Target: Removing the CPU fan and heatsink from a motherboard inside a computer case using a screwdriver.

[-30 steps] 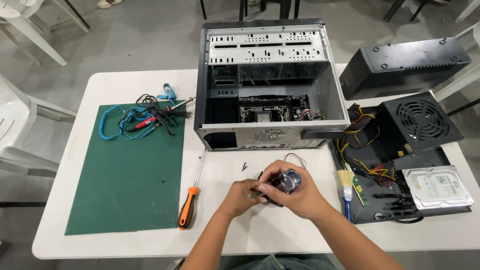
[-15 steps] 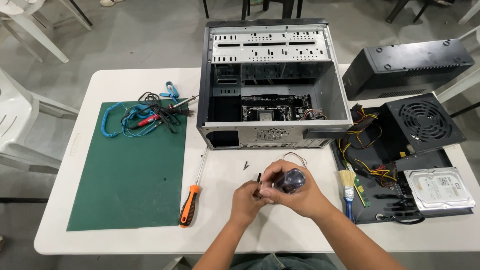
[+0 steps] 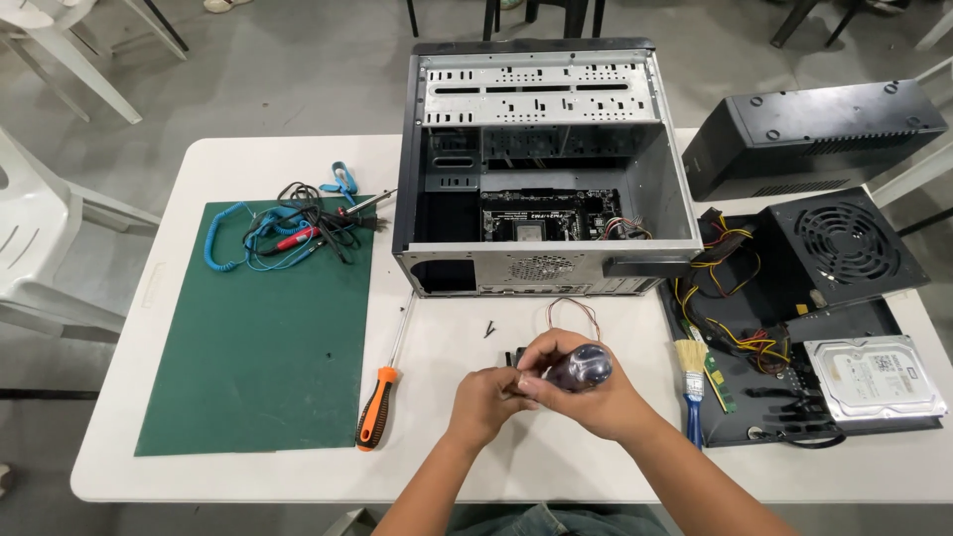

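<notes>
Over the white table (image 3: 596, 467), just in front of the open computer case (image 3: 536, 268), my two hands meet. My right hand (image 3: 601, 405) is wrapped around a small round dark cooler fan (image 3: 583, 367). A thin red and white wire (image 3: 576, 306) loops up from it toward the case. My left hand (image 3: 483, 397) pinches the fan's left edge, where a small black part (image 3: 516, 357) shows. Two small dark screws (image 3: 488, 328) lie on the table just beyond my hands.
An orange-handled screwdriver (image 3: 377, 407) lies by a green mat (image 3: 258, 337) holding tangled cables (image 3: 288, 233). At right are a brush (image 3: 692, 387), a memory stick (image 3: 717, 377), a hard drive (image 3: 874, 382), a power supply (image 3: 844, 243) and a black box (image 3: 814, 134). A white chair (image 3: 40, 248) stands at left.
My hands have stayed in front of the case. My left hand has closed in against the fan, and the fan has turned a little in my right hand.
</notes>
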